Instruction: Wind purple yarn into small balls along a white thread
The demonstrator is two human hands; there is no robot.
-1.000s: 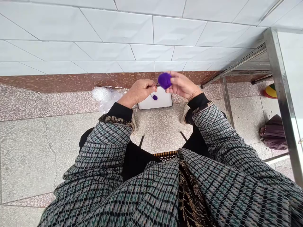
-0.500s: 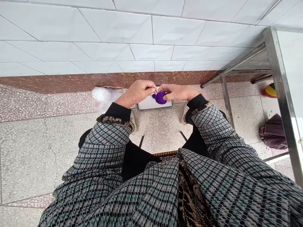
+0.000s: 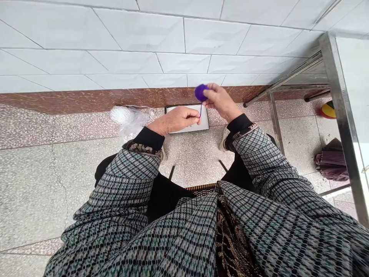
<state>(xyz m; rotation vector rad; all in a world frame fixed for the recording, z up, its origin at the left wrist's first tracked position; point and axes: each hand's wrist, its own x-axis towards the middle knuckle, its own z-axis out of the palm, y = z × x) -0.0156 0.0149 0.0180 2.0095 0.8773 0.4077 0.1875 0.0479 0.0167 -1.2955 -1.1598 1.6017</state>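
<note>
A small ball of purple yarn (image 3: 201,92) is gripped in my right hand (image 3: 220,100), raised near the foot of the wall. Below it and to the left, my left hand (image 3: 180,118) pinches the yarn strand (image 3: 201,109) between thumb and fingertips. The strand runs taut and nearly straight from the ball down to that pinch. Under both hands, a white panel with a dark rim (image 3: 187,129) lies on the floor, partly covered by the left hand.
Left of my left hand, white yarn in a clear plastic bag (image 3: 127,117) lies on the floor. A metal-framed table (image 3: 341,100) stands at the right, with a folded purple umbrella (image 3: 333,161) and a yellow-red object (image 3: 328,110) beneath. The tiled wall (image 3: 173,34) rises ahead.
My right hand has lifted the yarn ball up and away from my left hand, drawing the strand out between them. My left hand has shifted slightly right and down.
</note>
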